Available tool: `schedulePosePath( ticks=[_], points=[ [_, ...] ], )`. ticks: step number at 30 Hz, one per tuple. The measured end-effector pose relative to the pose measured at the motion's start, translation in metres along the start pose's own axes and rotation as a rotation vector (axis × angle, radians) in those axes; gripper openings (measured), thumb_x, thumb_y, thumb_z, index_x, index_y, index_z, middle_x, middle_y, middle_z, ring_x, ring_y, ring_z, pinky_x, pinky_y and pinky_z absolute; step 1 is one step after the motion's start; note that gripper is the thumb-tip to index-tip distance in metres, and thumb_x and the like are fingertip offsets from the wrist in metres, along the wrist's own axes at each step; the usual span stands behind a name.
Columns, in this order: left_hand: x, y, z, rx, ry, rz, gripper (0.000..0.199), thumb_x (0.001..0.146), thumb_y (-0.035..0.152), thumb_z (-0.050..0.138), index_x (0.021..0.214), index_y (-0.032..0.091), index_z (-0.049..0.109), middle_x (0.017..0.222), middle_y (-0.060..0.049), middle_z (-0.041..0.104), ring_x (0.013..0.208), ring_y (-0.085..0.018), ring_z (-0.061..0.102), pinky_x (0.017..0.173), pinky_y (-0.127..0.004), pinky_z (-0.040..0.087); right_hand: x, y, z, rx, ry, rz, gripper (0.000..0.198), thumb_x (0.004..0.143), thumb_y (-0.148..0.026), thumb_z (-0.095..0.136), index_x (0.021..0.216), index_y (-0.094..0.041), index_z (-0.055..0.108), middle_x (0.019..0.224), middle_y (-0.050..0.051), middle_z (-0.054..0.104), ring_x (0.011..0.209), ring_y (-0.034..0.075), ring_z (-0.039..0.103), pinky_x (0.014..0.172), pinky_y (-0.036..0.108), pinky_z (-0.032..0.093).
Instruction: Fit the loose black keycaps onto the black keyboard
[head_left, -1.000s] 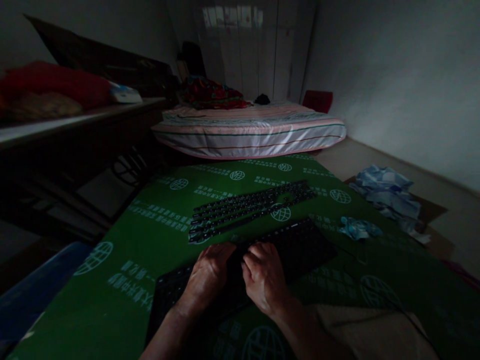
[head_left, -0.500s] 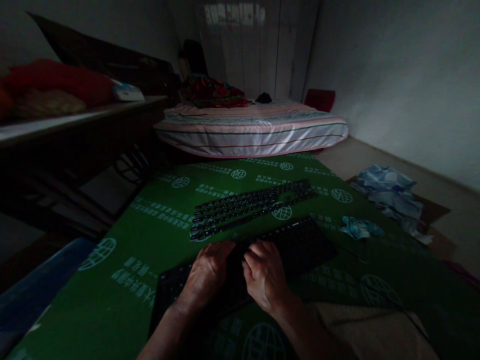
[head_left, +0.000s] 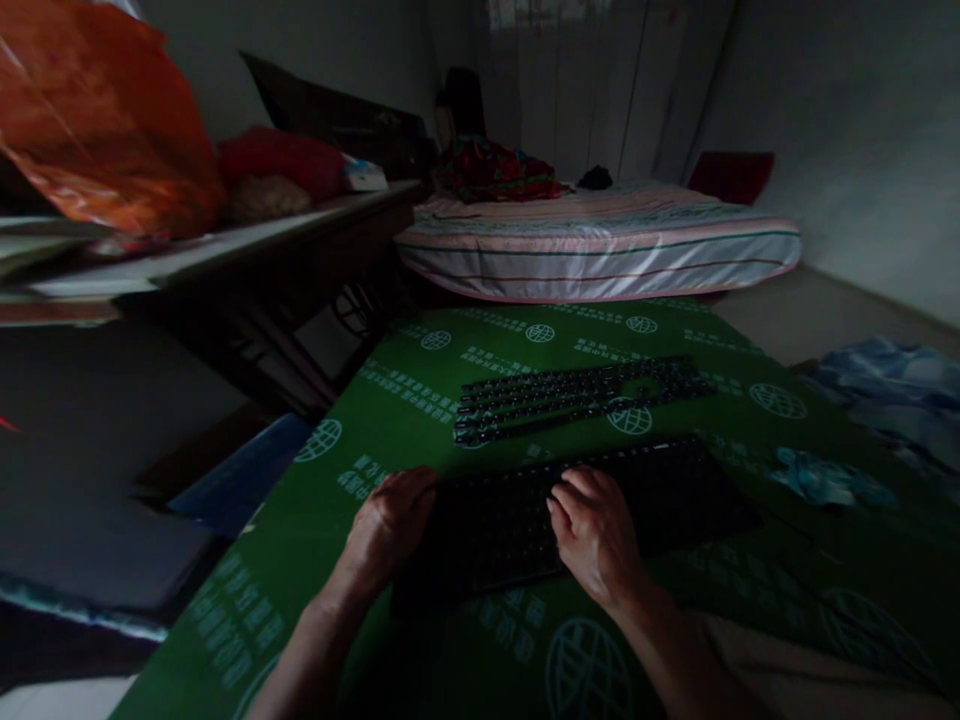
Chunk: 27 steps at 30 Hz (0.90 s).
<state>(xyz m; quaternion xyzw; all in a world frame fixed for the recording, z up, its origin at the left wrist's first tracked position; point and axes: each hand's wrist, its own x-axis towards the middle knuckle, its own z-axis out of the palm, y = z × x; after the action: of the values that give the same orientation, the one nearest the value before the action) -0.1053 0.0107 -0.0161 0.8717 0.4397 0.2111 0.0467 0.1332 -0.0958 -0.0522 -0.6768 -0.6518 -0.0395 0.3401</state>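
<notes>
A black keyboard [head_left: 495,540] lies slightly slanted on the green table. At its upper left corner my left hand [head_left: 394,515] rests with curled fingers closed against the edge. My right hand [head_left: 596,520] is over the keyboard's middle, fingers bent and pressed together near the top rows. Anything small between those fingertips is hidden, and the scene is dim. Beyond the keyboard, rows of loose black keycaps [head_left: 540,395] are laid out in keyboard order, with a gap toward their right side.
Right of the keyboard sits a crumpled blue cloth [head_left: 829,478]. A tan cloth or pad [head_left: 780,660] lies at the near right. Past the green table [head_left: 360,640] stands a bed [head_left: 600,250]. On the left, a side desk [head_left: 300,225] holds an orange bag [head_left: 112,120].
My left hand has moved from the keyboard's middle to its left end, apart from my right hand. The right hand stays over the middle. The view has turned left.
</notes>
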Motion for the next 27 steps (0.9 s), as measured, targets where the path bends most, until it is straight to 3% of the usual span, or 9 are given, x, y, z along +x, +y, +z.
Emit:
schedulePosePath(
  ticks=[7, 17, 27],
  points=[
    [-0.018, -0.009, -0.004, -0.160, -0.023, -0.223, 0.034, 0.079, 0.033, 0.046, 0.100, 0.017, 0.067, 0.105, -0.008, 0.070, 0.098, -0.022, 0.065, 0.089, -0.035, 0.051, -0.004, 0.002, 0.000, -0.022, 0.027, -0.052, 0.017, 0.085, -0.017, 0.051, 0.074, -0.019, 0.063, 0.092, 0.008, 0.062, 0.093, 0.022, 0.054, 0.087, 0.037, 0.043],
    [-0.022, -0.005, -0.011, -0.418, -0.086, -0.393, 0.037, 0.073, 0.030, 0.051, 0.104, 0.017, 0.068, 0.107, -0.007, 0.070, 0.100, -0.024, 0.063, 0.091, -0.037, 0.048, -0.009, 0.006, 0.003, -0.052, 0.049, -0.096, 0.018, 0.086, -0.020, 0.050, 0.079, -0.017, 0.066, 0.095, 0.009, 0.064, 0.093, 0.023, 0.055, 0.088, 0.039, 0.044],
    [-0.021, 0.003, -0.002, -0.276, -0.039, -0.273, 0.034, 0.073, 0.029, 0.058, 0.104, 0.018, 0.066, 0.108, -0.007, 0.068, 0.101, -0.023, 0.063, 0.090, -0.038, 0.050, -0.010, 0.006, 0.002, -0.074, 0.021, -0.097, 0.020, 0.087, -0.022, 0.048, 0.077, -0.019, 0.066, 0.097, 0.009, 0.064, 0.095, 0.023, 0.055, 0.088, 0.039, 0.044]
  ],
)
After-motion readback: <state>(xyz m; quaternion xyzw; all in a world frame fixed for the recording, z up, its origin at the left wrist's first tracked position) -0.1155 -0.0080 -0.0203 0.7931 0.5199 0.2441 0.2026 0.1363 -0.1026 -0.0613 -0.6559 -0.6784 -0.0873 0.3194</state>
